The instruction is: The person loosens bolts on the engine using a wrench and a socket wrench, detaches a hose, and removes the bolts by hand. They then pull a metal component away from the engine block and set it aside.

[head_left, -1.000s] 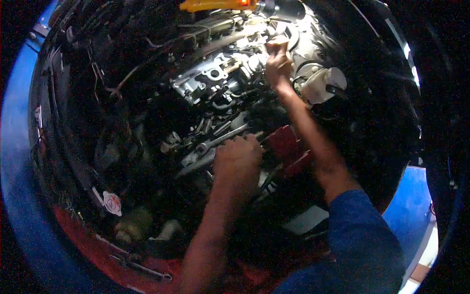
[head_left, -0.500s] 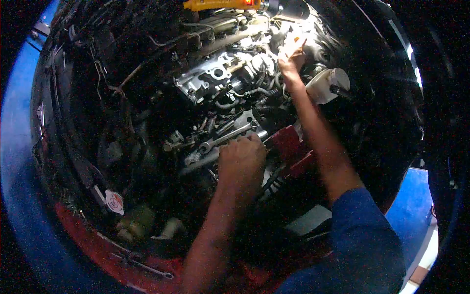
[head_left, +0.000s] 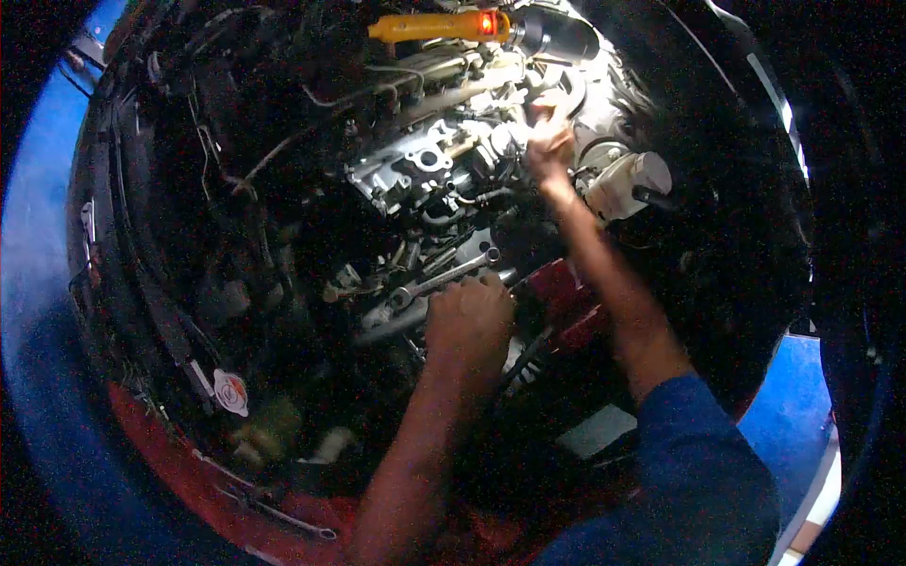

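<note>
My left hand (head_left: 470,316) is curled closed over a grey metal pipe (head_left: 392,325) in the middle of the engine bay. The pipe shows on both sides of the fist, while the fingertips are hidden beneath. Just past the knuckles lies a combination wrench (head_left: 448,275), its ring end toward the right. My right hand (head_left: 552,151) reaches farther in, under bright lamp light, beside the engine's metal parts. Glare and motion smear its fingers, so I cannot tell what it holds. A white fluid reservoir (head_left: 623,189) with a round cap stands to its right.
A yellow work lamp (head_left: 439,26) lies across the back. The engine head (head_left: 401,168) with hoses fills the centre. At the front left are a radiator cap (head_left: 230,392) and another wrench (head_left: 293,522) on the red body edge. Red metal parts (head_left: 566,307) sit right of the left hand.
My right hand has drawn back toward me and slightly left, from fingers pointing up to a bent pose. The left hand stays at the pipe. The whole view has shifted slightly.
</note>
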A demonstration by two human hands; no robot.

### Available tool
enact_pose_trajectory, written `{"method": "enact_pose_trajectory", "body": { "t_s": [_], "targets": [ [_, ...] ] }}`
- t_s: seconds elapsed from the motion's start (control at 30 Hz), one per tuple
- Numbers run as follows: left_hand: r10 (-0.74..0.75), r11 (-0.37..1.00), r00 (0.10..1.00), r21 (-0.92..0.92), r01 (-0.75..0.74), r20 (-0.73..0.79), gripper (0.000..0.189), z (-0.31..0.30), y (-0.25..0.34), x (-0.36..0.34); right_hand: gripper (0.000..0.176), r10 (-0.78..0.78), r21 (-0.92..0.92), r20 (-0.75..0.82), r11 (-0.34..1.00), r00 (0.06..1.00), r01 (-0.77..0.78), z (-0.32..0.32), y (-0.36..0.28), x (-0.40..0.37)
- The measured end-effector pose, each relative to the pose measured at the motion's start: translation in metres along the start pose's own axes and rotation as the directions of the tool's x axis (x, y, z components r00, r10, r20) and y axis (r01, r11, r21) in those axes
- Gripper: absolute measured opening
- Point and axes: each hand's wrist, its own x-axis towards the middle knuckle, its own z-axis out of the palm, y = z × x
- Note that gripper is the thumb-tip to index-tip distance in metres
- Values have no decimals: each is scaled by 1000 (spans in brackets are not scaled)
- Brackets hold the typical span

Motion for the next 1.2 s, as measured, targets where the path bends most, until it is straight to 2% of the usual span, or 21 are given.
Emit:
{"method": "enact_pose_trajectory", "body": {
  "t_s": [0.07,0.13,0.17,0.23,0.3,0.37,0.43,0.5,0.53,0.6,0.67,0.7,0.83,0.9,0.93,1.1,1.13,1.2],
  "targets": [
    [-13,999,999,52,14,-32,18,3,0,1,12,-24,-324,-49,946,998,7,6,-5,0],
    [-16,998,1000,62,17,-22,18,6,1,0,12,-56,-619,-70,785,996,1,14,-7,-5],
    [-15,999,1000,52,15,-5,18,4,0,0,12,-77,-620,-74,784,994,15,14,1,-2],
    [-28,999,1000,16,28,7,18,4,-2,0,13,-83,-400,-23,914,996,67,3,34,4],
    [-43,999,999,-22,43,-28,19,9,-3,3,14,-121,-282,6,952,993,117,4,50,7],
    [-80,997,997,22,80,-20,20,9,0,3,14,-209,-345,-39,920,977,184,11,41,0],
    [-67,997,987,16,70,-148,20,22,-2,3,15,-342,-419,-74,863,937,282,24,11,-11],
    [43,998,981,57,-33,-188,25,21,-7,-3,16,-407,-444,-92,834,909,329,27,1,-17],
    [98,994,975,74,-84,-200,28,20,-10,-3,17,-402,-444,-104,837,910,319,25,-3,-16],
    [52,999,987,11,-51,-154,26,9,-9,-3,17,-315,-421,-115,874,942,241,19,17,0],
    [14,1000,993,-22,-17,-113,23,7,-8,-4,18,-191,-315,-48,934,980,167,7,50,16],
    [7,1000,995,-24,-9,-104,22,8,-8,-3,19,-179,-305,-34,939,983,160,6,51,14],
    [-25,999,993,-49,19,-115,19,10,-4,-1,21,-382,-415,-86,853,920,315,27,7,-14],
    [17,999,981,-42,-26,-194,18,13,-5,-4,22,-422,-430,-91,834,902,346,33,1,-19],
    [34,998,971,-41,-44,-235,17,15,-7,-6,22,-416,-436,-98,835,904,337,31,-2,-19],
    [14,996,993,-91,-25,-119,17,19,-12,-1,25,-237,-367,-44,907,971,204,9,49,3],
    [6,996,994,-83,-15,-108,17,15,-10,0,25,-228,-353,-33,914,973,202,9,57,6],
    [-10,997,992,-72,1,-123,18,14,-7,1,26,-306,-382,-49,885,951,265,19,35,-1]
  ]
}}
